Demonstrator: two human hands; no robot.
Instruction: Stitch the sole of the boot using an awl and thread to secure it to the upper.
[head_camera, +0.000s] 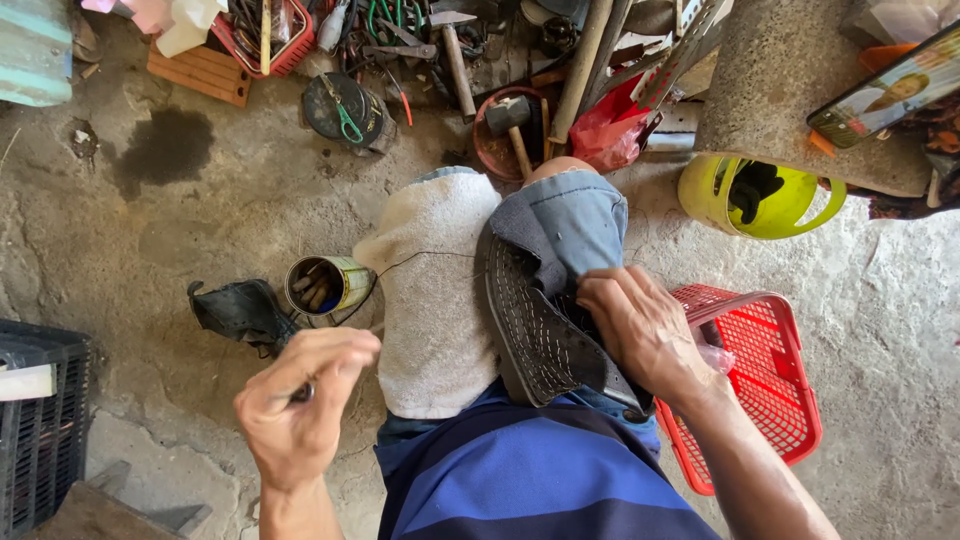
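Note:
A dark shoe (540, 330) lies sole-up between my knees, its tread showing rows of stitches. My right hand (640, 325) clamps it by the upper edge against my right thigh. A white towel (435, 290) covers my left thigh. My left hand (300, 395) is raised to the left, fingers closed on a small tool. A thin dark thread (420, 256) runs from the shoe across the towel toward that hand.
An open tin can (325, 287) and a second black shoe (240, 310) lie on the concrete at left. A red basket (765, 370) sits at right, a yellow bucket (765, 200) behind it, a black crate (40, 420) far left. Hammers and tools crowd the top.

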